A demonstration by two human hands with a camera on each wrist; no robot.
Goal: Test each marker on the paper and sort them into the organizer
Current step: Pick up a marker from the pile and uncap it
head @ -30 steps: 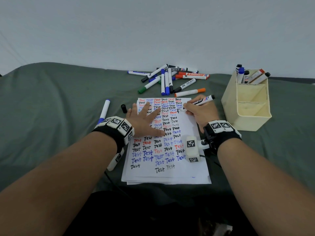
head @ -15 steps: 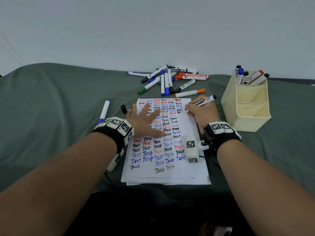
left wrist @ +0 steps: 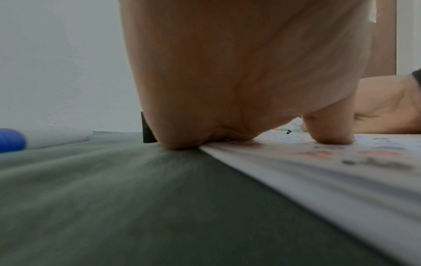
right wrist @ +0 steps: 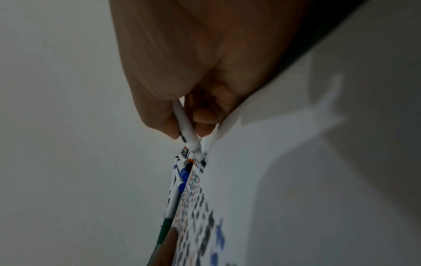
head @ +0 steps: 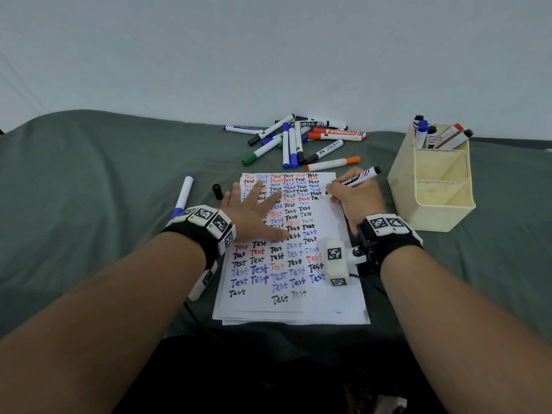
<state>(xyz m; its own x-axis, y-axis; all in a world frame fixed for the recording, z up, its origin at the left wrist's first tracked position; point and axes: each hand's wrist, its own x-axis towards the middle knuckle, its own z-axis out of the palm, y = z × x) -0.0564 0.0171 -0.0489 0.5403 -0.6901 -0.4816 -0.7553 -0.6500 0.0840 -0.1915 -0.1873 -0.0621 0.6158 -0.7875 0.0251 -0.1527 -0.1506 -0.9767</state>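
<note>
Green cloth covers the table (head: 89, 180). Paper (head: 337, 231) is pressed beneath the left hand (head: 254, 213), fingers spread flat; a black marker (head: 355, 180) is pinched by the right hand (head: 355, 201), tip on paper just beyond its fingers.

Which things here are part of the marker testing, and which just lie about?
In use: marker in right hand; paper under left hand; organizer; marker pile.
Lying about: loose black cap, blue marker, wrist cameras.
</note>
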